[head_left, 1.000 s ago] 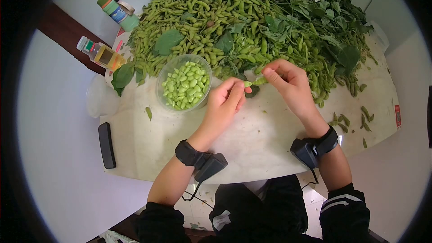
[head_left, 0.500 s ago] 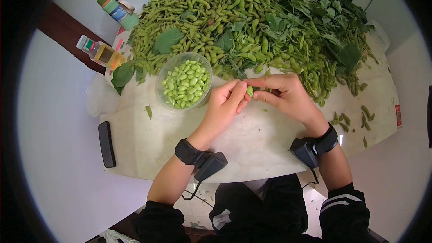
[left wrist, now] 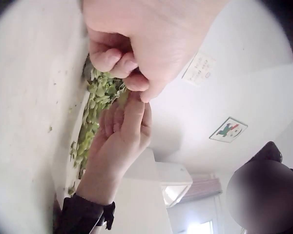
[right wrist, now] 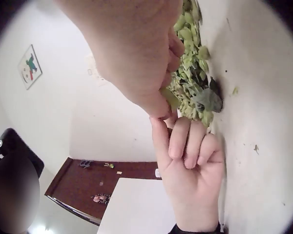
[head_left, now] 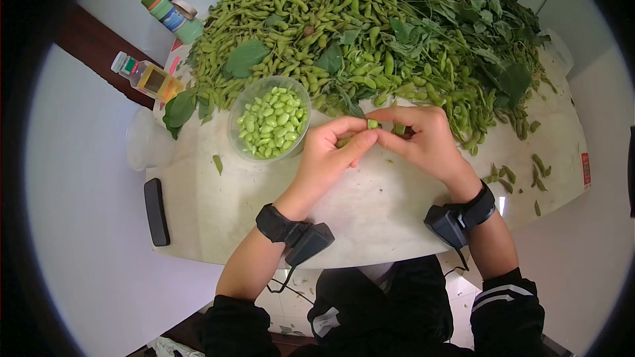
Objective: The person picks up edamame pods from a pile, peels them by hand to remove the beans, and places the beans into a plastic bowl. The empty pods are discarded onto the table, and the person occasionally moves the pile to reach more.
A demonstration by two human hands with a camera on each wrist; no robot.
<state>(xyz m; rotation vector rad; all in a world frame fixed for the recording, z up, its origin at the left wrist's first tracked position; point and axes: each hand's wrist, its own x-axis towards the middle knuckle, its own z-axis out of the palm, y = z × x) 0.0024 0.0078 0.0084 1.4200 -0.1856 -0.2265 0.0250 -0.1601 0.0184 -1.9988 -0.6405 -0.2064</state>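
Note:
At the centre of the head view the fingertips of both hands meet at a small green edamame pod. My left hand pinches it from one side between thumb and forefinger, with another bit of green showing under the fingers. On the other side my right hand has its thumb and forefinger on the pod, and a green pod piece shows within its curled fingers. Left of the hands stands a clear round tub of shelled green beans. The wrist views mostly hide the pod behind fingers.
A large heap of edamame pods with leafy stems covers the table's far side. A green bottle, a bottle of yellow liquid, and a black phone-like object are at left. Loose pods lie at right.
My right hand has come down and left to meet the left fingertips. The pod stretched between the hands earlier now shows as a short green piece. The left thumb has shifted lower.

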